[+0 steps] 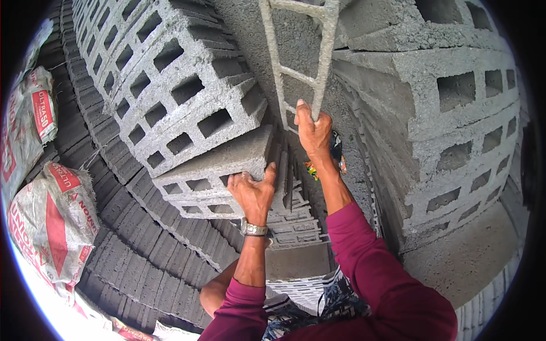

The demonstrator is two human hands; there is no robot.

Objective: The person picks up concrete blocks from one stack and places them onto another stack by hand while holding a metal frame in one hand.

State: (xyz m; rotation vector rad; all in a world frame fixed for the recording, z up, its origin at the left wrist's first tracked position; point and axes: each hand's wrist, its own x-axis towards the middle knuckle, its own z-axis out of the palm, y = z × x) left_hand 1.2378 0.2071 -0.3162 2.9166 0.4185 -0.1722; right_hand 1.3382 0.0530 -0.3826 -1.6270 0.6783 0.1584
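My right hand (313,132) is wrapped round the side rail of a rough grey ladder (301,73), thumb pointing up along it. The ladder stretches away from me between two stacks of blocks. My left hand (253,196), with a metal wristwatch (253,228) above it, grips the near end of a grey hollow concrete block (219,165). Its fingertips curl at one of the block's holes and the thumb lies along the corner. This block sits on another hollow block, below the tall stack of blocks (170,85) on the left.
Another high block stack (455,113) rises on the right. Rows of blocks (142,256) lie at the lower left. Red-and-white sacks (57,221) rest along the left edge. A narrow rough-floored gap (244,28) runs between the stacks. Further blocks (298,258) lie below me.
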